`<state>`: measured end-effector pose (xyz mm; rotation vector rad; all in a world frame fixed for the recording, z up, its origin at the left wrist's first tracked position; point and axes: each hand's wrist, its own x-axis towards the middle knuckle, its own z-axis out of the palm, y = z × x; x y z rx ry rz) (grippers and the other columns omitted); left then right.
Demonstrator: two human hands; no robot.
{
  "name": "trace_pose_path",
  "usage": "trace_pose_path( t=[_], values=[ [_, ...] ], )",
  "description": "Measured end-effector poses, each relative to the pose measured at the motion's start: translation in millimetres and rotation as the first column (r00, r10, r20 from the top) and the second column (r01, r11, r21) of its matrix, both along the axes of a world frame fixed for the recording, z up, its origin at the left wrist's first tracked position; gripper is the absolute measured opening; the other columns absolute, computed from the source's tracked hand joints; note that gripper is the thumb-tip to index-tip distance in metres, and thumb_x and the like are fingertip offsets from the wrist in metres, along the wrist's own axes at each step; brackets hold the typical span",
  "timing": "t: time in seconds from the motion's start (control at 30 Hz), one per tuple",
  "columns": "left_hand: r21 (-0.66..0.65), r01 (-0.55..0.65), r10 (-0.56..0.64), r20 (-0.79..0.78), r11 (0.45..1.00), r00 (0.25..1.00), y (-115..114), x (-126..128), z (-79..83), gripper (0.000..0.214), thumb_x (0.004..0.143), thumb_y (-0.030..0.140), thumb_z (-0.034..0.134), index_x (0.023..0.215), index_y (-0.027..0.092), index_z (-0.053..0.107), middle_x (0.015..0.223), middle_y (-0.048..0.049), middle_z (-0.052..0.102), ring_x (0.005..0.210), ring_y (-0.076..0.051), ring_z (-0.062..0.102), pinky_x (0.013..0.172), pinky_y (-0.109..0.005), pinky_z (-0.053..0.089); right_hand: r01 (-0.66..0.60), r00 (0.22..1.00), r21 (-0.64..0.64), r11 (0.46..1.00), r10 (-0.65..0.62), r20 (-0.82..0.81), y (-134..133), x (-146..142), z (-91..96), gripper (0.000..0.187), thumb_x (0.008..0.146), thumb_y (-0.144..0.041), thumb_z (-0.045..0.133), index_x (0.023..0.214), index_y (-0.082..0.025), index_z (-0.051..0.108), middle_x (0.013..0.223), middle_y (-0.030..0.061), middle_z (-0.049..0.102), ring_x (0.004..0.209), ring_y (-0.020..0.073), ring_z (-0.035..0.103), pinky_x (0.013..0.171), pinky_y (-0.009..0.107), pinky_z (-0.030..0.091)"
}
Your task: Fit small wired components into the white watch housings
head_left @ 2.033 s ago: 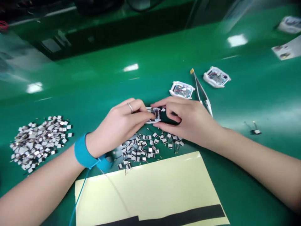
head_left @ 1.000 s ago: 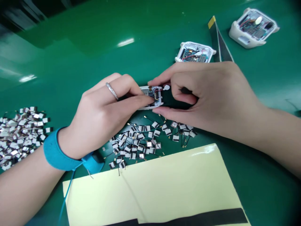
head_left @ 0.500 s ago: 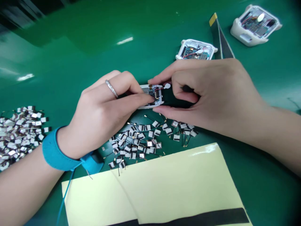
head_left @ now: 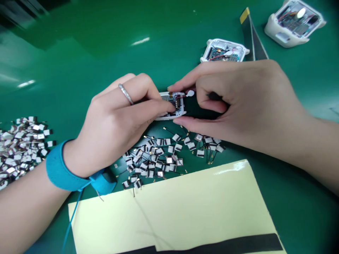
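Note:
Between my hands lies an open white smartwatch case [head_left: 180,112], its circuit board showing. A small white disc [head_left: 190,93] on red wires sticks out past its right end. My left hand [head_left: 119,116] is closed on the left part of the case, the thumb tip pressed onto the board and covering what is under it. My right hand [head_left: 246,95] grips the case's right end, forefinger on the far edge and thumb on the near edge, other fingers curled in. Just below the hands are several small square antennas [head_left: 153,158] with thin black cables.
Two more open watch cases, one [head_left: 225,51] behind my right hand and another [head_left: 295,23] at the far right, flank grey tweezers with a yellow end [head_left: 249,31]. A large antenna pile [head_left: 21,151] sits left. A yellow sheet [head_left: 185,208] lies in front. A blue wrist strap [head_left: 59,165] trails a cord.
The view has shifted slightly, so the far cases and tweezers appear a little higher and further right. Both hands keep their hold on the case, the left thumb still on the board.

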<state>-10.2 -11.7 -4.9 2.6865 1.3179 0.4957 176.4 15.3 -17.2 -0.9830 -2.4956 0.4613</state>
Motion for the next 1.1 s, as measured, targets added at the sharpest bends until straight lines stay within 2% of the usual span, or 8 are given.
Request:
trace_pose_path(
  t=[0.37, 0.63, 0.9, 1.03, 1.1],
  values=[
    [-0.029, -0.008, 0.008, -0.015, 1.000, 1.000, -0.8, -0.1, -0.8, 0.019, 0.087, 0.025, 0.042, 0.091, 0.023, 0.060, 0.080, 0.0035, 0.052, 0.075, -0.010, 0.052, 0.063, -0.029, 0.044, 0.020, 0.999, -0.010, 1.000, -0.019, 0.051, -1.7, -1.1, 2.7, 0.046, 0.075, -0.029, 0.056, 0.053, -0.020, 0.017, 0.087, -0.0003, 0.059, 0.083, 0.0099, 0.055, 0.066, 0.024, 0.041],
    [-0.041, -0.016, 0.016, -0.001, 0.999, 1.000, 0.9, -1.9, 1.5, 0.017, 0.087, 0.026, 0.043, 0.090, 0.025, 0.060, 0.080, 0.0042, 0.052, 0.075, -0.012, 0.053, 0.061, -0.032, 0.044, 0.016, 0.998, -0.002, 1.000, -0.016, 0.053, -1.9, -0.8, 2.6, 0.046, 0.074, -0.028, 0.057, 0.053, -0.020, 0.017, 0.085, 0.0001, 0.059, 0.084, 0.0087, 0.056, 0.065, 0.023, 0.041],
    [-0.054, -0.049, 0.052, 0.042, 0.997, 0.998, 1.8, 2.4, 0.0, 0.019, 0.085, 0.028, 0.045, 0.076, 0.024, 0.062, 0.073, 0.0075, 0.051, 0.072, -0.009, 0.054, 0.061, -0.029, 0.045, 0.017, 0.999, 0.010, 1.000, -0.018, 0.050, -2.1, 0.8, 2.5, 0.046, 0.074, -0.028, 0.057, 0.054, -0.020, 0.016, 0.083, -0.0007, 0.058, 0.082, 0.0095, 0.057, 0.064, 0.023, 0.041],
    [0.002, -0.004, 0.004, 0.008, 1.000, 1.000, 0.6, 0.8, 0.4, 0.015, 0.086, 0.024, 0.045, 0.087, 0.023, 0.060, 0.080, 0.0063, 0.054, 0.074, -0.009, 0.053, 0.062, -0.029, 0.045, 0.022, 0.998, 0.007, 1.000, -0.022, 0.051, -1.7, -0.2, 3.6, 0.046, 0.074, -0.028, 0.056, 0.053, -0.019, 0.017, 0.086, -0.0009, 0.059, 0.085, 0.0094, 0.056, 0.065, 0.022, 0.041],
    [0.021, 0.006, -0.006, 0.004, 1.000, 1.000, 0.3, 0.0, 1.0, 0.016, 0.086, 0.022, 0.045, 0.091, 0.021, 0.060, 0.083, 0.0042, 0.055, 0.075, -0.009, 0.052, 0.062, -0.029, 0.045, 0.035, 0.998, 0.002, 0.999, -0.035, 0.061, -2.0, -0.9, 3.6, 0.046, 0.073, -0.030, 0.057, 0.053, -0.019, 0.017, 0.081, -0.0020, 0.058, 0.080, 0.0094, 0.056, 0.063, 0.023, 0.040]
  ],
)
